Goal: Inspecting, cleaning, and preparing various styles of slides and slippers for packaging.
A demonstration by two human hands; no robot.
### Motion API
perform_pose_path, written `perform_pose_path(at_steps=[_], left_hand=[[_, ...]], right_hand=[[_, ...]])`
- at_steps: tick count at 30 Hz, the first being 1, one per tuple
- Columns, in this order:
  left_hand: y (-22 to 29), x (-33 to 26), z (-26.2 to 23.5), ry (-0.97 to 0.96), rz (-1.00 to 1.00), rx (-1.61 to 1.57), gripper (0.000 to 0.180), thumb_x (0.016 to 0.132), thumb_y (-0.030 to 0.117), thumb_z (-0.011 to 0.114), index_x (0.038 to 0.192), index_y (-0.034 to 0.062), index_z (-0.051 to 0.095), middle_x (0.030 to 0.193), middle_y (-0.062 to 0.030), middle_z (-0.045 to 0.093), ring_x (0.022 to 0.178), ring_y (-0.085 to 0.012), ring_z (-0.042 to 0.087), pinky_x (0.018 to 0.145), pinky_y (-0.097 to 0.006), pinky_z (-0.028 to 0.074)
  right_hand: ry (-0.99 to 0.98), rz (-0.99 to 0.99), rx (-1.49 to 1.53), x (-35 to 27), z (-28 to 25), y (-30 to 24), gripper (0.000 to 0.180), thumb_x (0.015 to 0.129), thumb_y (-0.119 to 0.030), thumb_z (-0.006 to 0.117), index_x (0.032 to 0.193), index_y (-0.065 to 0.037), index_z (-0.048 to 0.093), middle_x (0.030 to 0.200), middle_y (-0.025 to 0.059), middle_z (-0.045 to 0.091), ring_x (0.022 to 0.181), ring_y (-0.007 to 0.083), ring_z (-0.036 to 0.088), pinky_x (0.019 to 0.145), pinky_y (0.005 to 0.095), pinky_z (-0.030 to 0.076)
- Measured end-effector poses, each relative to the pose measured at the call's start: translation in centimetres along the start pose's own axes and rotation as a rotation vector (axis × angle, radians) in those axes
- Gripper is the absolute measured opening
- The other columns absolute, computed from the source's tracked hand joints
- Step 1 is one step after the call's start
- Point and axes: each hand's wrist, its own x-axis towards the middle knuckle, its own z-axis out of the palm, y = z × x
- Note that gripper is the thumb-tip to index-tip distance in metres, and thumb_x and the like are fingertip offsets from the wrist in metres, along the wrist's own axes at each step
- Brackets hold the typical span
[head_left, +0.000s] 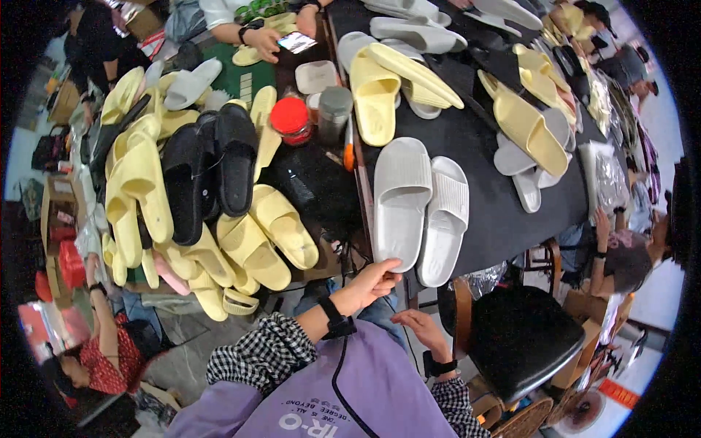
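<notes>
My left hand (371,283) pinches the heel of a light grey slipper (401,212), its thumb on top and its other fingers beneath. Close against that slipper on the right lies a second light grey slipper (444,223), showing its ribbed strap, with its heel toward me. Both point away from me at the near edge of the black table (504,233). My right hand (423,328) hovers below the second slipper, fingers loosely apart, touching nothing that I can see. Each wrist wears a black band.
Yellow slippers (139,190) and black slippers (191,182) pile up at left. More yellow slippers (376,95) lie on the table. A red-lidded jar (290,117) and a grey-lidded jar (335,109) stand mid-table. A black-seated chair (522,339) is at right. Other people surround the tables.
</notes>
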Motion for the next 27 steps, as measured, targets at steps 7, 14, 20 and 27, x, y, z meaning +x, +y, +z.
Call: perform_pose_path(at_steps=[7,14,20,27], left_hand=[[1.1,-1.7,7.6,0.134,0.199,0.129,0.044,0.087,0.042,0.06,0.061,0.0084,0.051,0.05,0.0048,0.039,0.037,-0.0044,0.025,0.037,-0.023,0.015],[2.9,-3.1,12.3,-0.002,0.289,0.022,0.05,0.091,0.046,0.055,0.054,0.0142,0.045,0.048,0.0057,0.037,0.038,-0.0039,0.023,0.038,-0.024,0.013],[2.3,-3.1,12.3,-0.026,0.271,0.074,0.049,0.092,0.046,0.055,0.057,0.0129,0.047,0.05,0.0046,0.039,0.039,-0.0045,0.023,0.039,-0.025,0.012],[2.1,-2.8,12.4,0.006,0.285,0.067,0.049,0.09,0.047,0.057,0.058,0.0115,0.048,0.05,0.0047,0.039,0.039,-0.0046,0.024,0.039,-0.024,0.014]], right_hand=[[0.17,-0.32,-0.157,9.9,6.1,4.9,0.027,0.098,-0.016,0.043,0.104,0.002,0.063,0.091,0.0084,0.066,0.091,0.0154,0.062,0.085,0.0278,0.047],[-0.179,-0.296,0.834,10.5,7.2,-5.9,0.029,0.097,-0.029,0.047,0.089,-0.005,0.062,0.085,0.0059,0.064,0.078,0.0129,0.059,0.074,0.0289,0.048],[-0.371,-0.566,1.317,8.5,-7.2,-0.8,0.032,0.097,-0.034,0.046,0.084,-0.007,0.06,0.077,0.0035,0.062,0.071,0.0135,0.058,0.071,0.0293,0.049],[0.646,-0.243,0.793,7.9,-6.4,-4.8,0.046,0.098,-0.045,0.034,0.09,-0.005,0.057,0.08,0.0021,0.063,0.072,0.017,0.059,0.074,0.0365,0.048]])
